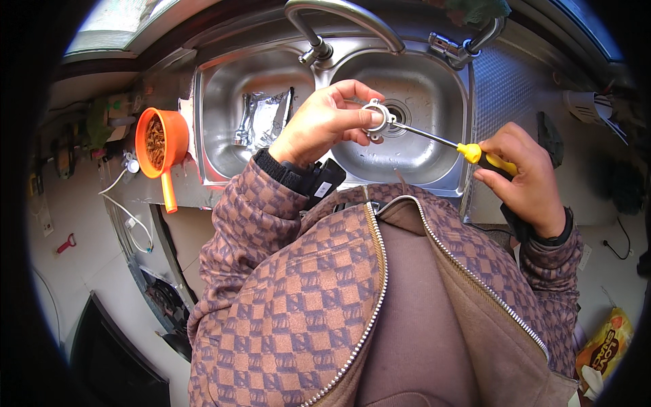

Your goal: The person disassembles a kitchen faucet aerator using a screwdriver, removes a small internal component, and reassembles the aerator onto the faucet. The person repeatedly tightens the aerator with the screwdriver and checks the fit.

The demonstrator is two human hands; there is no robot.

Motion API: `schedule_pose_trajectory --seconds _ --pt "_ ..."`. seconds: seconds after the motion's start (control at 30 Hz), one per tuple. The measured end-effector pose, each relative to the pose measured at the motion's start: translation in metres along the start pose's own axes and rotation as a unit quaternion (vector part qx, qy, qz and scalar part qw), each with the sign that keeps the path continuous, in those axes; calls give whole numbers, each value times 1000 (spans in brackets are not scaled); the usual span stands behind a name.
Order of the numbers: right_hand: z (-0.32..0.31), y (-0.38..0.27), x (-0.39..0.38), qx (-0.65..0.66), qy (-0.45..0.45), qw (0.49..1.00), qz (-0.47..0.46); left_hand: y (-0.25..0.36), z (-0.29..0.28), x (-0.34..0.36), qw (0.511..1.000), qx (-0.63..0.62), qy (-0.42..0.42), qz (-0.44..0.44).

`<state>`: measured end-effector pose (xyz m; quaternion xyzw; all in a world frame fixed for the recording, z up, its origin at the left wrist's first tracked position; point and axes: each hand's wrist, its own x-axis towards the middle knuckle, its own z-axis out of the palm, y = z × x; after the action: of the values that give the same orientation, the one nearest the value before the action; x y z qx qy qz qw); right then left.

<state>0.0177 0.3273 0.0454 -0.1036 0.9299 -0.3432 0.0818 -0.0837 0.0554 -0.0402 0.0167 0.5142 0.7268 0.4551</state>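
Over the right basin of a double steel sink, my left hand pinches a small pale ring-shaped clamp with lugs on its rim. My right hand is wrapped round the yellow and black handle of a screwdriver. Its metal shaft points left, and the tip meets the right side of the clamp; whether it sits in a screw there is too small to tell. Below the clamp lies the round drain of the right basin.
A curved faucet arches over the sink, and a second tap stands at its back right. Metal pieces and a plastic bag lie in the left basin. Left of the sink stands an orange dipper holding brown stringy stuff.
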Motion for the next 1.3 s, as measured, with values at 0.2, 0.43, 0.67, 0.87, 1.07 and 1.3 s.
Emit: schedule_pose_trajectory --seconds 0.2,0.43,0.67,0.87,1.07,1.3 --pt "0 10 -1 56 -28 995 72 -8 -2 6 1000 -18 19 12" --pt "17 27 -2 158 -13 979 130 -11 6 12 998 14 -12 67" --pt "23 35 0 160 -6 976 150 -14 11 28 988 124 39 81" --pt "24 43 3 198 4 964 177 -16 8 48 988 103 52 100" --pt "25 48 6 197 8 960 197 -3 7 60 989 69 57 116" --pt "28 50 8 214 21 956 201 5 13 64 989 20 37 144"
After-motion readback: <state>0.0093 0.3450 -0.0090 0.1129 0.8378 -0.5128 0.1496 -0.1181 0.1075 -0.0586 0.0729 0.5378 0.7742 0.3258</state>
